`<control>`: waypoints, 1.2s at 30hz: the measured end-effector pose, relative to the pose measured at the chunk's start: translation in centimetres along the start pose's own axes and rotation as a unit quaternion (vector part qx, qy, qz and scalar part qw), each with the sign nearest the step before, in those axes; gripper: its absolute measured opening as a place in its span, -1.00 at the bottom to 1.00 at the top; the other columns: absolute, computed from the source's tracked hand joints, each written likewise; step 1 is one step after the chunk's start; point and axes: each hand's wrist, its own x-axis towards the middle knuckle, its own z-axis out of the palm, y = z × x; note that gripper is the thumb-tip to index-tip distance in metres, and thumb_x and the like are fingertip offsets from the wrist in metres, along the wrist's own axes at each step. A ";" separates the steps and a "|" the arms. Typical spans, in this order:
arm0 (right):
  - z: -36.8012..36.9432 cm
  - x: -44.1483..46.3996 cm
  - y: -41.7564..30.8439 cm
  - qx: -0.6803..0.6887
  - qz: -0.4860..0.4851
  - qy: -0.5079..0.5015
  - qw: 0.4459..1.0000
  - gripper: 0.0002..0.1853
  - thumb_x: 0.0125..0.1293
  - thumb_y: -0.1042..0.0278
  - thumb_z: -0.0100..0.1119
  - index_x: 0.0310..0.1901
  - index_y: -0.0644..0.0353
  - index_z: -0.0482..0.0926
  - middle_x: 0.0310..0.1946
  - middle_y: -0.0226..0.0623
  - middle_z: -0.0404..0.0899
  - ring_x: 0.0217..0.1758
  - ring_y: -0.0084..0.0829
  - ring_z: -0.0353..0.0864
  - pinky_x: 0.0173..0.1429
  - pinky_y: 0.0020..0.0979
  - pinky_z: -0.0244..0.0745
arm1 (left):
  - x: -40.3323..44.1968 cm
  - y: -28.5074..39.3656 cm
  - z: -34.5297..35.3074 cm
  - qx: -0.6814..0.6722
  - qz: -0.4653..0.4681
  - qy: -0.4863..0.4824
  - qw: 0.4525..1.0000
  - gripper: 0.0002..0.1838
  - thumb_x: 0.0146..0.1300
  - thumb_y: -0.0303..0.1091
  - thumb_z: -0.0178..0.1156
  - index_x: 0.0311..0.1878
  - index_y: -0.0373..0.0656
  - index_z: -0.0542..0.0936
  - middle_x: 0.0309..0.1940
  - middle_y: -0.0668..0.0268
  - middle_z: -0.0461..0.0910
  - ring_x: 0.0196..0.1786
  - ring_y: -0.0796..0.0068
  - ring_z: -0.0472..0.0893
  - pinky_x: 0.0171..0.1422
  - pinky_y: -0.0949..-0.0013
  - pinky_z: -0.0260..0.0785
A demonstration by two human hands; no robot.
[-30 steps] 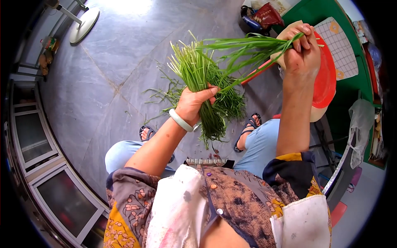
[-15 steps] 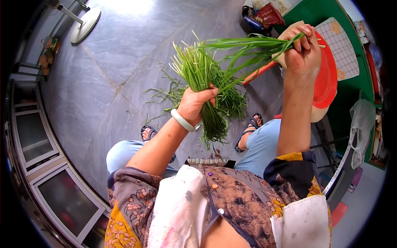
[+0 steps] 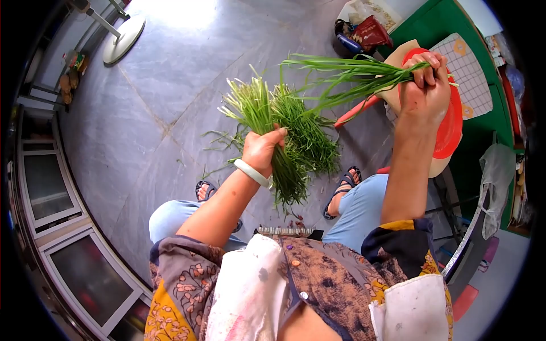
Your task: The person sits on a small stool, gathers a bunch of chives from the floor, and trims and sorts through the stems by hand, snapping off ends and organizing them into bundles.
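My left hand is wrapped round a thick bunch of garlic chives, pale cut ends up and green leaves hanging down. Higher at the right, my right hand is closed round a thinner bunch of garlic chives. Its leaves point left, and a few pale ends poke out past my fist. A loose pile of garlic chives lies on the floor, partly behind the bunch in my left hand. Below my right hand is a red round seat or lid, which I cannot name for certain.
Grey tiles make up the floor. A green cabinet stands at the right with a checked cloth on it. A plastic bag hangs nearby. White-framed cabinets line the left, and a stand base is at upper left.
The thick bunch in my left hand has shifted slightly left and down. The leaves in my right hand have drawn away from it, leaving a gap. Both hands keep their hold.
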 end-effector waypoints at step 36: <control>1.3 -3.2 2.0 -0.636 0.086 -0.259 0.722 -0.63 0.52 0.09 -0.12 -0.06 0.14 0.63 -0.29 -0.47 0.64 0.00 -0.59 0.50 0.08 -0.59 0.33 | -2.0 4.4 -0.5 -0.027 -0.010 -0.190 0.981 -0.66 0.19 -0.45 0.29 0.03 -0.19 0.49 -0.37 0.36 0.54 -0.30 0.47 0.58 -0.15 0.37 0.45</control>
